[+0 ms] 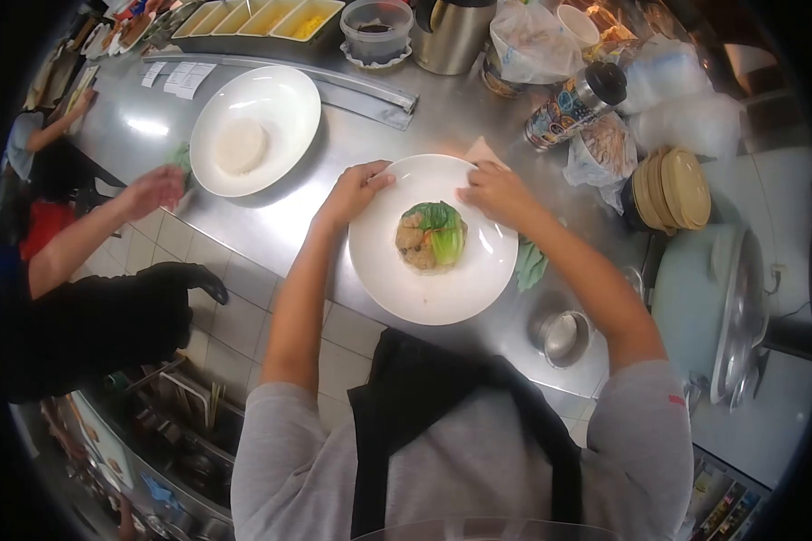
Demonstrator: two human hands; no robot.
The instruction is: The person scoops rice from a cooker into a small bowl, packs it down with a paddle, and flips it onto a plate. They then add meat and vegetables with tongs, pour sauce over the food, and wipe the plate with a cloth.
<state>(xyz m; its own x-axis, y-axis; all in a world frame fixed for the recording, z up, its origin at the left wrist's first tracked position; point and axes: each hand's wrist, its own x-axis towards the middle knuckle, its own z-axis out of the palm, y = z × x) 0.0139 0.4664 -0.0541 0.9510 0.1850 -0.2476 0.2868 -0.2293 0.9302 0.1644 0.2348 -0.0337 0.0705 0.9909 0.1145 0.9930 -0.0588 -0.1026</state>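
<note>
A wide white plate [379, 275] lies over the front edge of the steel counter, in front of my body. In its middle sits a small mound of brown, saucy food [413, 242], topped with green leafy vegetable [447, 236]. My left hand [357, 191] is closed on the plate's upper left rim, thumb over the edge. At the upper right rim my right hand [498, 193] is closed too, its thumb reaching inside the edge. A pale pinkish piece of paper or cloth [487, 151] shows just beyond my right fingers.
Another white plate [284, 99] holds a round of rice [241, 146]; a co-worker's hand [156, 190] is near it. A patterned tumbler [564, 113], stacked bowls [681, 189], a metal cup [561, 336] and a green cloth [531, 265] lie rightward. Food trays [271, 18] line the back.
</note>
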